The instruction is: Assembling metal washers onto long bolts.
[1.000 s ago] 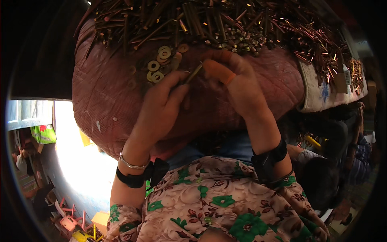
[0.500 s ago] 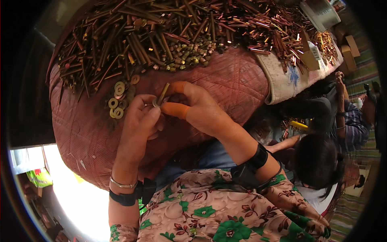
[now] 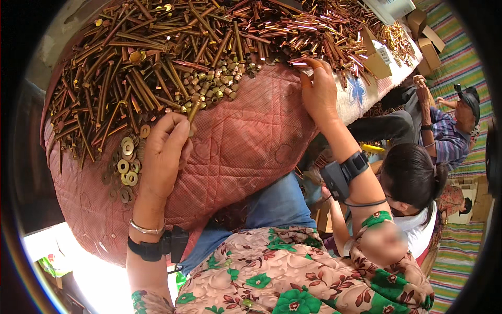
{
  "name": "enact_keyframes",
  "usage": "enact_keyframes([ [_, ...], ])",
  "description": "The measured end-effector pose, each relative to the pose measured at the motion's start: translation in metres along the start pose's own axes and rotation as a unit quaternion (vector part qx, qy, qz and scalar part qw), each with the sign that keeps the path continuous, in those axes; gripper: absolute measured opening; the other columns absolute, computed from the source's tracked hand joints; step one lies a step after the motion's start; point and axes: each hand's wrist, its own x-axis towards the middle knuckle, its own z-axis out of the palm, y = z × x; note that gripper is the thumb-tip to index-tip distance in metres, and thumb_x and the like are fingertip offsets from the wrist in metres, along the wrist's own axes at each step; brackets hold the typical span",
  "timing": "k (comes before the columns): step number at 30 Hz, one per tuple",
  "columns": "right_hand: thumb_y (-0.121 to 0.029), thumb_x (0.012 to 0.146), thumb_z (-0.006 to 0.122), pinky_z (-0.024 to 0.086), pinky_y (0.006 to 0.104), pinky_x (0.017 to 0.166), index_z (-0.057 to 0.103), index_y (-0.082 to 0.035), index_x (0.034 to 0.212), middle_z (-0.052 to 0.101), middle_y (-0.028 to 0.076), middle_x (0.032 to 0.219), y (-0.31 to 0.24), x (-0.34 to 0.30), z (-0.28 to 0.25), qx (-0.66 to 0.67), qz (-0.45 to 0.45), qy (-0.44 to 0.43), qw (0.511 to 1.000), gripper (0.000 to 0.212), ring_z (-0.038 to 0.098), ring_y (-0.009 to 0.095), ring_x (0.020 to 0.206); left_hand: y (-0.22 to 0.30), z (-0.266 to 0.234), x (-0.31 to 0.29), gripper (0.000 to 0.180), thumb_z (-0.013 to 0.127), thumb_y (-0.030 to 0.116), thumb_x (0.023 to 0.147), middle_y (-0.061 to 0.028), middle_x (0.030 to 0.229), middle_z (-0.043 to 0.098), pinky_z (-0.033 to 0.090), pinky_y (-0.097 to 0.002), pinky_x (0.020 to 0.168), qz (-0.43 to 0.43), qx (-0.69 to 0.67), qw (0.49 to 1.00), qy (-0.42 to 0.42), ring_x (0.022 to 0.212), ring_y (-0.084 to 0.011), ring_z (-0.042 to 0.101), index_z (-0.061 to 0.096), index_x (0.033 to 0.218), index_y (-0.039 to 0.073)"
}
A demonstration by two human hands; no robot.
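Observation:
My left hand [image 3: 166, 149] is closed on a bolt [image 3: 195, 111], whose brass-coloured shank sticks up past the thumb. The bolt's lower end is hidden in the fingers. To the right, my right hand [image 3: 320, 95] reaches to the front edge of a heap of thin copper-coloured tubes [image 3: 334, 39], its thumb and forefinger apart beside the nearest ones. Small brass-coloured nuts [image 3: 212, 83] lie between the two hands. Flat round washers [image 3: 123, 166] are gathered close to the left of my left hand.
A large heap of long bolts [image 3: 112, 73] covers the far left of the quilted red cloth [image 3: 240, 141]. An opened cardboard box [image 3: 375, 57] and a white bucket [image 3: 392, 8] stand at the far right. One person [image 3: 410, 178] sits close on my right, another [image 3: 452, 131] beyond.
My right hand has left the bolt and moved right and away to the tubes. My left hand keeps the bolt and has shifted slightly left. The view has turned somewhat.

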Motion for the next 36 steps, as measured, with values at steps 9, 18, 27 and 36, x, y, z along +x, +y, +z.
enact_keyframes([
  [9, -0.009, 0.074, 0.060, 0.043, 0.0412, 0.084, 0.060, -0.009, 0.102, 0.056, 0.011, 0.099, 0.007, 0.015, -0.003, -0.141, -0.015, -0.095, 0.985, 0.027, 0.053, 0.032, 0.099, 0.006, -0.002, -0.003, 0.015, 0.043, 0.020, 0.093, 0.0030, 0.060, 0.043, 0.020, -0.0162, 0.040, -0.054, -0.065, 0.996, -0.014, 0.044, -0.0010, 0.028, 0.050, 0.096, 0.006],
  [18, -0.009, 0.083, 0.055, 0.047, 0.0423, 0.070, 0.057, -0.008, 0.109, 0.061, 0.019, 0.087, -0.082, -0.027, -0.025, 0.077, 0.006, -0.183, 0.980, 0.027, 0.059, 0.036, 0.082, -0.009, -0.016, 0.000, 0.016, 0.045, 0.018, 0.093, -0.0020, 0.069, 0.048, 0.028, -0.0171, 0.044, -0.080, -0.203, 0.975, -0.050, 0.050, -0.0032, 0.035, 0.050, 0.093, 0.003],
  [27, 0.002, 0.086, 0.052, 0.044, 0.0209, 0.070, 0.051, 0.000, 0.119, 0.058, 0.001, 0.087, -0.122, -0.039, -0.030, 0.438, 0.261, -0.336, 0.792, 0.033, 0.055, 0.008, 0.077, -0.014, -0.025, 0.000, 0.033, 0.040, 0.030, 0.096, -0.0071, 0.085, 0.053, 0.037, -0.0230, 0.056, -0.091, -0.285, 0.946, -0.126, 0.065, -0.0100, 0.044, 0.050, 0.104, 0.000],
  [36, -0.005, 0.082, 0.062, 0.040, 0.0186, 0.055, 0.053, 0.002, 0.105, 0.055, -0.002, 0.068, -0.140, -0.044, -0.006, 0.461, 0.294, -0.216, 0.809, 0.026, 0.049, 0.005, 0.063, -0.007, -0.026, -0.002, 0.031, 0.040, 0.031, 0.096, -0.0073, 0.087, 0.053, 0.032, -0.0181, 0.045, -0.104, -0.282, 0.945, -0.127, 0.063, -0.0083, 0.044, 0.050, 0.105, 0.003],
])
